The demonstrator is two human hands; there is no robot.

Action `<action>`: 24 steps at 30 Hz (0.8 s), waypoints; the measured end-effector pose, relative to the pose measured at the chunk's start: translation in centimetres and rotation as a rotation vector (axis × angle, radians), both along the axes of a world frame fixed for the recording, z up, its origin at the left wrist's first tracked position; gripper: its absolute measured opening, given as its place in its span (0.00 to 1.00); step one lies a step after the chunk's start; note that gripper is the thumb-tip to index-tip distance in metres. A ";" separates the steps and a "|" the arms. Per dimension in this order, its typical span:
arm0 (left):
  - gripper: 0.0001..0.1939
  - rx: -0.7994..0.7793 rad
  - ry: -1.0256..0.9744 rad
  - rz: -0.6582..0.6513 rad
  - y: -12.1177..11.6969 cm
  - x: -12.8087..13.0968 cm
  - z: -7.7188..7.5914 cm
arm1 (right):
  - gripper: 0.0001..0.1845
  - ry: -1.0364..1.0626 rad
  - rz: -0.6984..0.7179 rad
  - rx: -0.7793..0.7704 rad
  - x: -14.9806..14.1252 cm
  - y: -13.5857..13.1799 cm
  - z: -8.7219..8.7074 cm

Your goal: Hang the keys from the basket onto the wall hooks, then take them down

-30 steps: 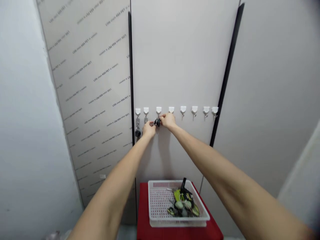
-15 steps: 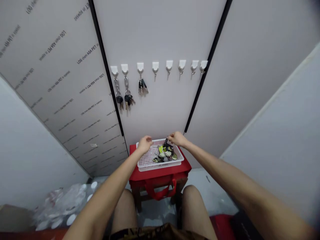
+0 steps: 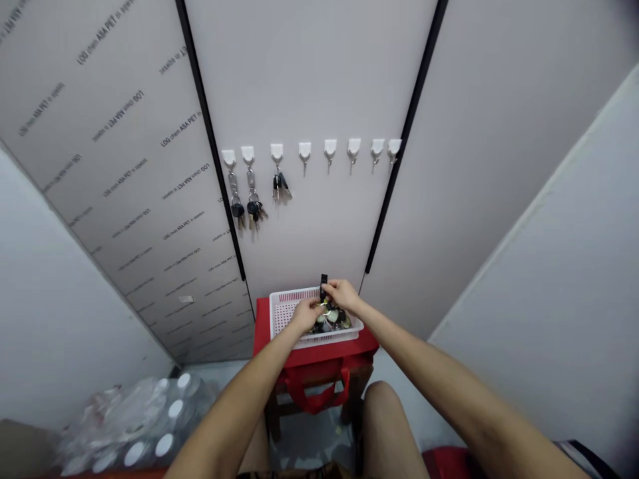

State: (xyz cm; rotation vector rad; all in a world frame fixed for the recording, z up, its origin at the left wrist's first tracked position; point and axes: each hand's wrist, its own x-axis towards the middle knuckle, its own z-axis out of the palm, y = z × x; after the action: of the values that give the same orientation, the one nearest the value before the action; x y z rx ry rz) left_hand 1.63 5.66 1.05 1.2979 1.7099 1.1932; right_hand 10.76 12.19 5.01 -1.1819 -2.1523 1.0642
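Right grip [image 3: 342,293] on one strap [image 3: 324,280], eight hooks [image 3: 330,148] — three with keys [image 3: 254,209]

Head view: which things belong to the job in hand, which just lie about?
In use, it seems: black piece in right hand; items near left hand; white basket; red cover beneath; hanging keys; white hooks.

Lying about, apparently: capped bottles, lower left; red item, lower right.

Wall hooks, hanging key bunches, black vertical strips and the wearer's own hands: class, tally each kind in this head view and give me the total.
White hooks: 8
Hanging key bunches: 3
Black vertical strips: 2
Hands: 2 (left hand, right hand)
Total: 15
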 end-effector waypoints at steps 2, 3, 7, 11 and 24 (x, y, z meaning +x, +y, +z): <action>0.11 0.022 0.002 -0.033 -0.2 -0.1 0.1 | 0.12 0.094 0.018 -0.102 -0.3 -0.3 0.4; 0.10 0.019 0.002 -0.022 -0.3 -0.2 0.2 | 0.11 0.138 0.025 -0.148 -0.5 -0.4 0.5; 0.07 -0.057 -0.073 0.206 -0.8 -1.8 0.4 | 0.13 0.157 0.010 -0.113 0.1 -0.1 1.0; 0.07 -0.063 -0.059 0.391 -1.4 -3.6 0.5 | 0.11 -0.311 0.122 0.154 2.3 0.3 1.2; 0.18 -0.177 0.272 0.116 -1.7 -2.7 0.7 | 0.14 -0.778 0.196 0.461 2.9 -0.8 -0.2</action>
State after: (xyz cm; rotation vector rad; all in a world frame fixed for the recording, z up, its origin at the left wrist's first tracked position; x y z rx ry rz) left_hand -1.04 3.96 1.75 1.3129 2.0603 0.9347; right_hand 13.64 11.36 4.76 -1.2941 -2.9233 0.1045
